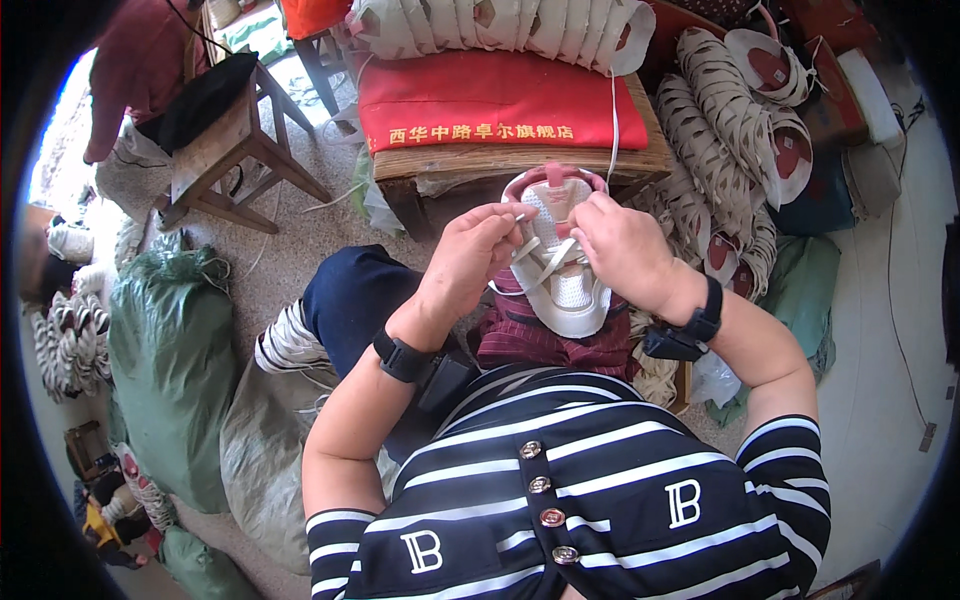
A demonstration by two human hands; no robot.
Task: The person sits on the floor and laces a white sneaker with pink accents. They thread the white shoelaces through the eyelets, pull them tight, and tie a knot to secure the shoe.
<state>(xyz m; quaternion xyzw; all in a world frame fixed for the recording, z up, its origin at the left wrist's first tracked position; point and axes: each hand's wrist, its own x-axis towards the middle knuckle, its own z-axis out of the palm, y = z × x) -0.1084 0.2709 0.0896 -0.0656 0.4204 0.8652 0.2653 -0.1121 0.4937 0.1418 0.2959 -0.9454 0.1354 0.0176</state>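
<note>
A white and pink shoe upper [575, 290] rests over my lap, its toe toward me and its pink-lined opening against the table edge. White laces cross its front. My left hand [475, 250] is at the upper's left side, thumb and finger pinched on the tip of a shoelace [519, 217]. At the right side, my right hand [620, 245] is closed with fingertips on the upper beside the eyelets; what they grip is partly hidden. A pink tongue tab [555, 176] stands up between the hands.
A low wooden table [520, 160] with a red cloth [490, 100] stands ahead, a row of nested uppers [500, 25] on top. More stacked uppers [730, 130] lie at right. A wooden stool [235, 150] and green sacks [170, 370] are at left.
</note>
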